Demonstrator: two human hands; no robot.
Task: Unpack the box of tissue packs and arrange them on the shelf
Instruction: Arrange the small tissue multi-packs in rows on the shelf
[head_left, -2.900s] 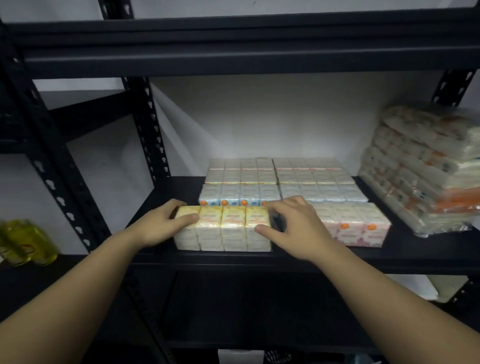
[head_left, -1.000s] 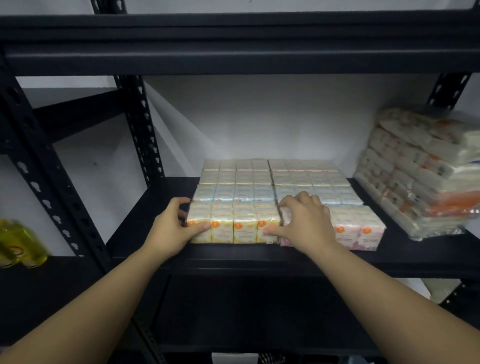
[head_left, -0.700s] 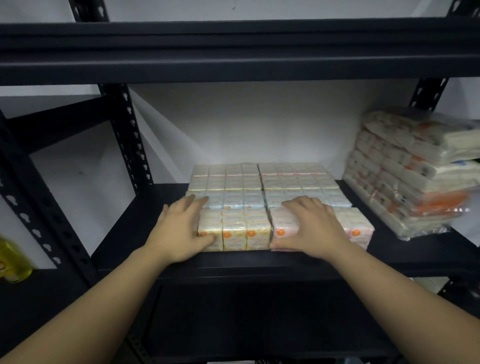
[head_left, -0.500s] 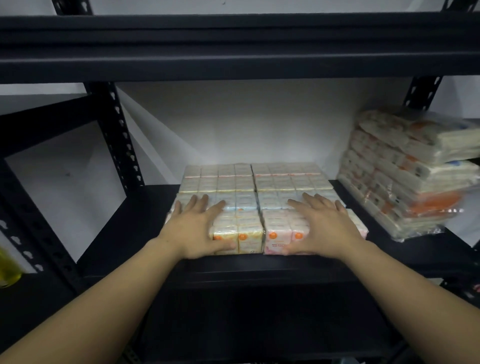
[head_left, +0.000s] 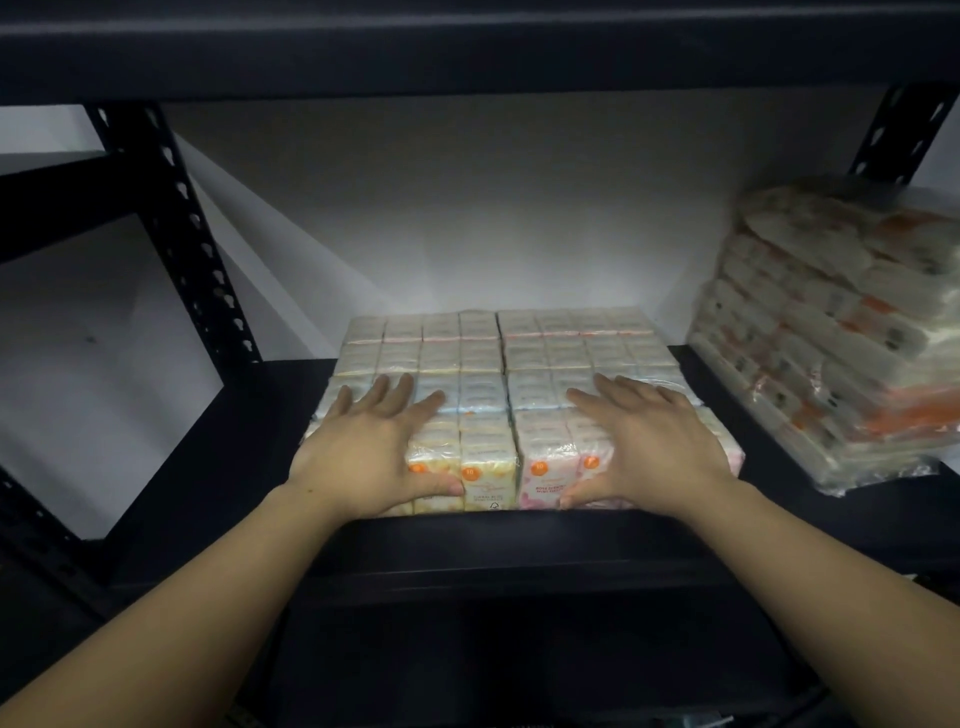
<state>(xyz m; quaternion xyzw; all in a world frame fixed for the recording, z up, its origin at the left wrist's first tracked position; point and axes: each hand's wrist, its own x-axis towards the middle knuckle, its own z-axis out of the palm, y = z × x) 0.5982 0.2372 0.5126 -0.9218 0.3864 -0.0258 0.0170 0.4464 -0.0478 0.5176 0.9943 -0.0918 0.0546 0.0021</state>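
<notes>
The tissue packs (head_left: 498, 364) lay in tight rows on the black shelf (head_left: 249, 415), the yellow front pack (head_left: 485, 475) beside the pink front pack (head_left: 545, 475). The left hand (head_left: 363, 447) and right hand (head_left: 649, 447) lay flat, fingers spread, thumbs against the front faces; neither grip enclosed anything. A wrapped stack (head_left: 831, 332) stood at the right.

A white wall (head_left: 493, 218) is showing at the far side, a perforated black upright (head_left: 182, 234) is standing on the left, and another black upright (head_left: 893, 135) is rising at the far right
</notes>
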